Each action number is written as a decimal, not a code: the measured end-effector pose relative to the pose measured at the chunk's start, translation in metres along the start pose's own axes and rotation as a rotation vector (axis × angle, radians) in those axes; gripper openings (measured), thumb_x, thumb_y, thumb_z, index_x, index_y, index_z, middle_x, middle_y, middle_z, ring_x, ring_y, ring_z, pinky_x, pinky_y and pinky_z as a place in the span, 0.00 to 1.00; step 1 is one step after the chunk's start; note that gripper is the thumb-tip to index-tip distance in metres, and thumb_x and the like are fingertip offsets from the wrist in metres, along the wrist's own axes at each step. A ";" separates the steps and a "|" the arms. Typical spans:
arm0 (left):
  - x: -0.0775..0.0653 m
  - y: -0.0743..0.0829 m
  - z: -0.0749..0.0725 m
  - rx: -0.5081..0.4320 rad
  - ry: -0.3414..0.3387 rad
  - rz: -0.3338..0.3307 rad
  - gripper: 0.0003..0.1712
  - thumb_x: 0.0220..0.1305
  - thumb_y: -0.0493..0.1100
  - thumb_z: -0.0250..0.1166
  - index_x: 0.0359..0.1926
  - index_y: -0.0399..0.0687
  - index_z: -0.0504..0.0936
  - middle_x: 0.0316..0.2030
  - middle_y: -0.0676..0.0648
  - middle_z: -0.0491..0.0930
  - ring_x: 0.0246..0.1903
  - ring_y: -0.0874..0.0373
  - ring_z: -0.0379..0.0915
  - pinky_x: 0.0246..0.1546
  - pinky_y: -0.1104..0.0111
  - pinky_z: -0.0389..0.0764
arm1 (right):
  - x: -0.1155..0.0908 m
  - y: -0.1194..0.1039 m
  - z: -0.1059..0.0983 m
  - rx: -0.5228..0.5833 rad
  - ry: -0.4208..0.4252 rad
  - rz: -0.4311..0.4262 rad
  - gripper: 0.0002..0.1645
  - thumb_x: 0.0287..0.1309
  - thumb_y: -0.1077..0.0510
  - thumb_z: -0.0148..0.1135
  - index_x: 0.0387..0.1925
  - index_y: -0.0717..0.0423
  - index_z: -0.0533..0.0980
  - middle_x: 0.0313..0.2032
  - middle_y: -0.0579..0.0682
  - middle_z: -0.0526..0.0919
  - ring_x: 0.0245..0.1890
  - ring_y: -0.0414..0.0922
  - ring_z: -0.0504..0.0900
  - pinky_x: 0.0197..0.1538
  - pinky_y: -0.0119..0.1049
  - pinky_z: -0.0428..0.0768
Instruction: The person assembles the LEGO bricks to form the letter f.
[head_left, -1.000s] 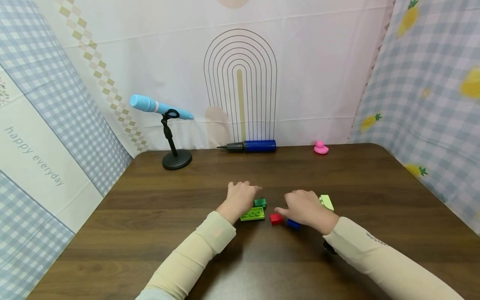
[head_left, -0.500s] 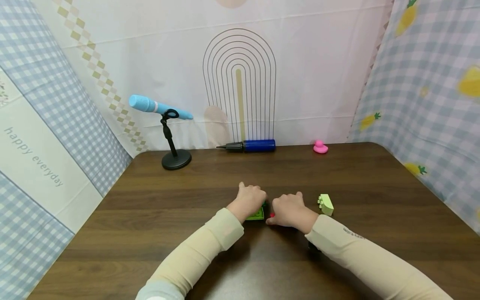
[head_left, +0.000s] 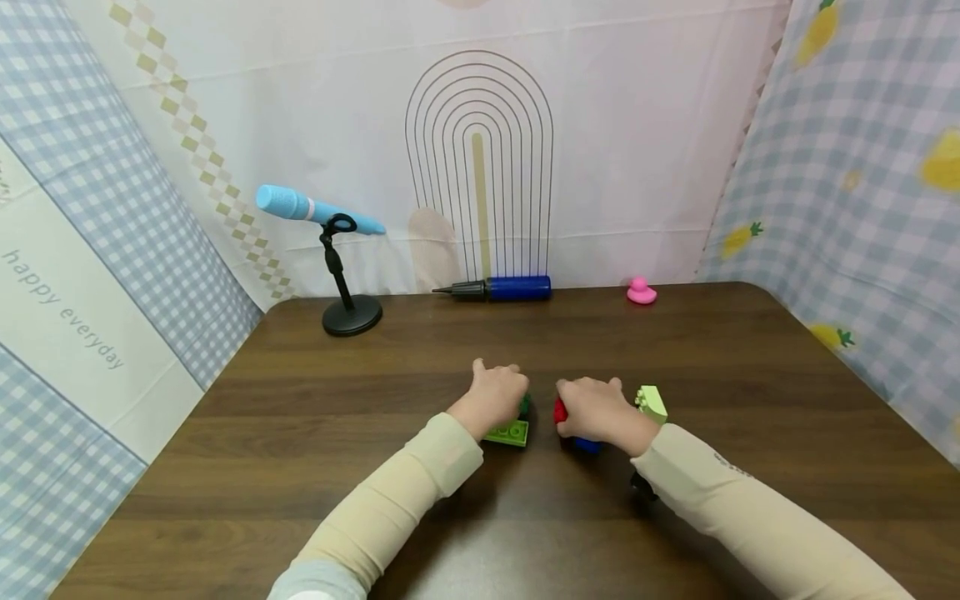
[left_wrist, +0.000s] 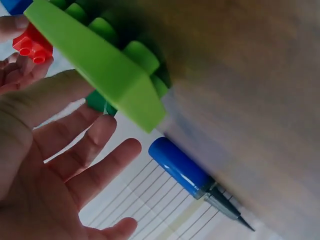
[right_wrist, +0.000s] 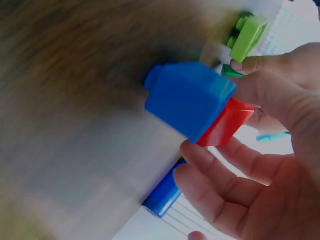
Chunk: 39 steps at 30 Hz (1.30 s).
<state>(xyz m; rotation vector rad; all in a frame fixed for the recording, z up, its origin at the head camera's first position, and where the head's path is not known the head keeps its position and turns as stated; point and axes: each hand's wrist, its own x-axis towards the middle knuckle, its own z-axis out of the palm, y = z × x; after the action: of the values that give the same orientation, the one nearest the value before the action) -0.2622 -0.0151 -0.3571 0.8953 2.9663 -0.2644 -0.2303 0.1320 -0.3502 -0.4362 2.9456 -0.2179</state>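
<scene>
My left hand [head_left: 493, 398] pinches a dark green brick [left_wrist: 102, 102] between thumb and fingertips; its other fingers are spread. Beside that brick, on the wrist side, lies a light green studded brick [head_left: 512, 432], its studs upward in the head view. My right hand [head_left: 600, 412] holds a red brick [right_wrist: 227, 122] between thumb and fingers, and its studs show in the left wrist view. A blue brick [right_wrist: 187, 97] sits close by the red one, partly under the right hand in the head view. Just beyond that hand stands a pale green curved brick [head_left: 652, 403].
At the back of the brown table [head_left: 300, 508] lie a blue hand pump [head_left: 517, 288] and a pink toy duck [head_left: 641, 291]. A light blue microphone [head_left: 285, 202] on a black stand [head_left: 352, 315] is at the back left. Printed cloth hangs behind and at both sides.
Both hands first come together over the bricks, then the right hand draws back a little to the right. The red brick, on the table earlier, is now in the right hand's fingers.
</scene>
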 end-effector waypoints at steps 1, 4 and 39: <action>0.000 -0.001 0.000 -0.030 -0.004 -0.003 0.04 0.51 0.43 0.64 0.30 0.55 0.77 0.33 0.54 0.74 0.34 0.57 0.71 0.46 0.44 0.54 | 0.000 0.001 -0.001 0.009 0.009 0.002 0.15 0.40 0.52 0.66 0.26 0.52 0.69 0.20 0.44 0.70 0.22 0.43 0.68 0.32 0.50 0.61; 0.000 -0.003 -0.001 -0.148 -0.033 -0.005 0.07 0.48 0.45 0.65 0.27 0.53 0.75 0.28 0.55 0.74 0.31 0.60 0.70 0.47 0.44 0.49 | 0.001 0.004 -0.003 0.033 0.030 -0.002 0.16 0.42 0.51 0.66 0.30 0.52 0.70 0.20 0.44 0.70 0.22 0.43 0.69 0.31 0.48 0.61; -0.001 -0.009 0.002 -0.410 -0.126 -0.055 0.11 0.42 0.49 0.70 0.23 0.53 0.76 0.20 0.56 0.73 0.21 0.61 0.67 0.21 0.66 0.68 | 0.018 -0.010 0.002 0.234 0.108 -0.100 0.18 0.38 0.48 0.69 0.34 0.48 0.76 0.30 0.40 0.78 0.28 0.37 0.73 0.30 0.35 0.71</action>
<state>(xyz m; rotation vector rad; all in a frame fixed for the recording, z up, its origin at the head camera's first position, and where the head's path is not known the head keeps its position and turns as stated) -0.2659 -0.0233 -0.3578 0.7160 2.7747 0.2694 -0.2440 0.1171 -0.3532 -0.5528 2.9541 -0.6098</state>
